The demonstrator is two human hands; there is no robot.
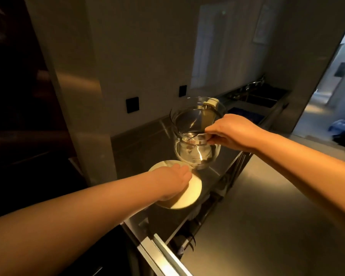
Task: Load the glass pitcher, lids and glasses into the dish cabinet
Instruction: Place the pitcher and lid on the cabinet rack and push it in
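A clear glass pitcher [195, 154] with a flared top and a metal band at its neck stands on the steel counter, a cream piece [212, 102] showing at its far rim. My right hand [235, 132] reaches in from the right and pinches the pitcher at the neck band. In front of it lie round cream lids [189, 193], one edge [159, 165] showing past my wrist. My left hand [173, 180] lies palm down over the lids, fingers curled round the nearer one. What sits beneath the lids is hidden.
The steel counter [143, 144] runs back to a sink [261, 100] with a tap. Two black wall sockets [132, 104] sit above it. A tall steel cabinet side [74, 96] stands at the left. Below the counter's edge a steel rail [167, 253] projects; a doorway [331, 108] opens at right.
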